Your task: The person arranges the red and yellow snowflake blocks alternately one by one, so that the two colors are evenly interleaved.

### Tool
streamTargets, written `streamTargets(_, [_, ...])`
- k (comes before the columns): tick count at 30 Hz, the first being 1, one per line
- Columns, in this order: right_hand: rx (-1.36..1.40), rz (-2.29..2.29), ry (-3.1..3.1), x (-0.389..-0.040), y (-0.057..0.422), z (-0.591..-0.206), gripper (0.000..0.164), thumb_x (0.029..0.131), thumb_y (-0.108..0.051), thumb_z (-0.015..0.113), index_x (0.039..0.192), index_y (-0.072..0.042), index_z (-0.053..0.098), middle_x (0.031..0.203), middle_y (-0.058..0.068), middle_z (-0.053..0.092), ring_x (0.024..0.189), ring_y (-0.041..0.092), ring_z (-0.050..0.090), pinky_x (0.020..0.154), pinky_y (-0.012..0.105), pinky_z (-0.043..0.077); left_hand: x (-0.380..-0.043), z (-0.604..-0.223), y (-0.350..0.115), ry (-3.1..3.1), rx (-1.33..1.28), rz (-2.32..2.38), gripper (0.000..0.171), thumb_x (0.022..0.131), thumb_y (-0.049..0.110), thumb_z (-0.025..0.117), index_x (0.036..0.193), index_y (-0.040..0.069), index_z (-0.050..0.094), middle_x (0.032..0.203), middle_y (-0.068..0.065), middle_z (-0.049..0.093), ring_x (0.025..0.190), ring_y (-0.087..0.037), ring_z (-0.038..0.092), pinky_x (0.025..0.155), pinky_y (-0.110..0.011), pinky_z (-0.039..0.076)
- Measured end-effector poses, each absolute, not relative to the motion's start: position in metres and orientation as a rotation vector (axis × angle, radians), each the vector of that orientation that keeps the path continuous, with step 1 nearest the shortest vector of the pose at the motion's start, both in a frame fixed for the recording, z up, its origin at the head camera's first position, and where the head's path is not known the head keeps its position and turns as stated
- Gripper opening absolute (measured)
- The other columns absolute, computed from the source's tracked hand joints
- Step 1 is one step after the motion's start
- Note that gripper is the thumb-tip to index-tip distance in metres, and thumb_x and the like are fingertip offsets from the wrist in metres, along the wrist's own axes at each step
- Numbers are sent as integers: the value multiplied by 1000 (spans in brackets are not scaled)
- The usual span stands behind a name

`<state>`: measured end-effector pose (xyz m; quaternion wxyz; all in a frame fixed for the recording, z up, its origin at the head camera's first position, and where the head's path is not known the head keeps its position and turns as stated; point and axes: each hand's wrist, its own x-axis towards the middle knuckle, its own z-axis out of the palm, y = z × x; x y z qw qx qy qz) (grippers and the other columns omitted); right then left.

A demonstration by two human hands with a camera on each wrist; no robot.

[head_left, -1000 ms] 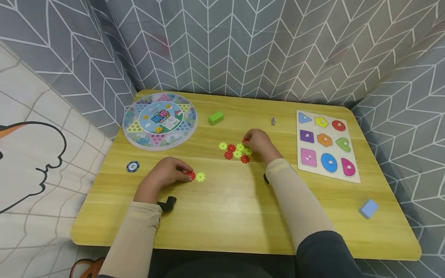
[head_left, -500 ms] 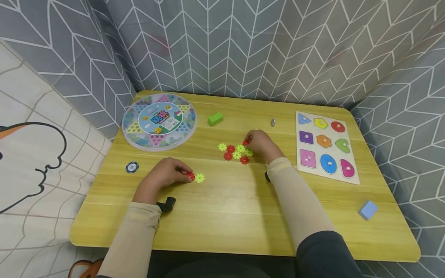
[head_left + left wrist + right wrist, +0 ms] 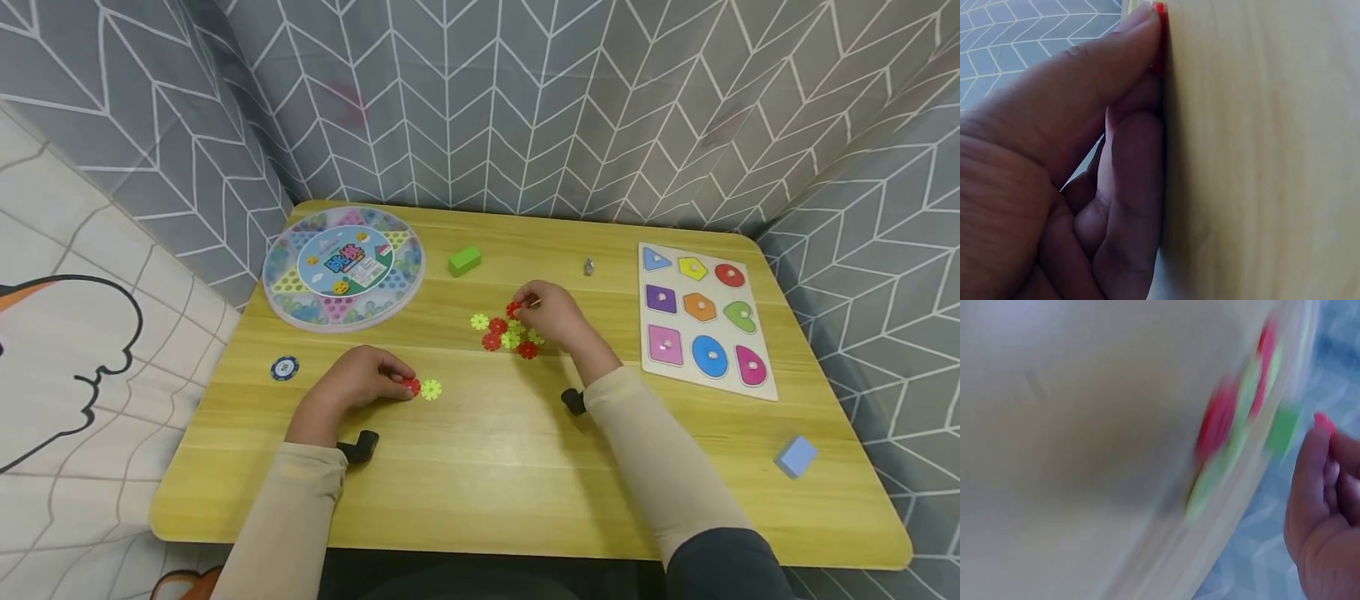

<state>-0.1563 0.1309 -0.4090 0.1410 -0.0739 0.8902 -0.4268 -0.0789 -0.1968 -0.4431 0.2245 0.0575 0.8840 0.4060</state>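
Note:
In the head view my left hand (image 3: 356, 382) rests low over the table. Its thumb and forefinger pinch a red snowflake disc (image 3: 412, 387), whose edge also shows between the fingertips in the left wrist view (image 3: 1159, 37). A yellow-green snowflake disc (image 3: 431, 389) lies right at its right edge. My right hand (image 3: 555, 317) pinches another red snowflake disc (image 3: 513, 309) above a small pile of red and yellow-green discs (image 3: 527, 350). In the right wrist view this held disc (image 3: 1322, 422) sticks up from the fingertips, and the pile is blurred.
A round game board (image 3: 288, 310) stands at the back left, a poker chip (image 3: 284, 367) in front of it. Behind the pile are a green block (image 3: 464, 261) and a small silvery piece (image 3: 588, 267). On the right lie a shape puzzle board (image 3: 708, 333) and a blue block (image 3: 796, 457).
My right hand has lifted the red disc off the pile's back right side and shifted a little left with it. The left hand keeps its place on its red disc.

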Motion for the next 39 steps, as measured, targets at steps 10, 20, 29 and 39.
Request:
streamTargets(10, [-637, -929, 2464, -86, 64, -432, 10, 89, -1, 77, 94, -10, 77, 85, -1, 71, 79, 12, 60, 73, 27, 51, -70, -448, -199, 2459, 145, 1096, 24, 83, 27, 90, 103, 17, 83, 95, 5, 73, 95, -19, 62, 94, -45, 50])
streamTargets(20, [-604, -854, 2609, -93, 78, -427, 4, 94, -12, 76, 92, -9, 73, 84, -4, 66, 82, 13, 61, 77, 30, 52, -68, -454, -197, 2458, 148, 1112, 23, 81, 25, 91, 101, 17, 83, 93, 5, 72, 92, -18, 62, 92, -44, 51])
streamTargets(29, [-328, -826, 2675, -143, 175, -423, 33, 98, -12, 71, 129, 1, 68, 118, 16, 66, 111, 32, 61, 97, 48, 49, -70, -451, -194, 2460, 150, 1106, 24, 81, 26, 91, 102, 17, 82, 94, 5, 72, 93, -18, 62, 95, -46, 49])
streamTargets(39, [-353, -802, 2715, -147, 182, -434, 32, 96, -14, 75, 128, -7, 73, 111, 13, 61, 101, 29, 58, 91, 46, 50, -78, -445, -194, 2463, 188, 1106, 24, 82, 25, 91, 102, 15, 82, 93, 5, 72, 92, -18, 62, 93, -45, 50])
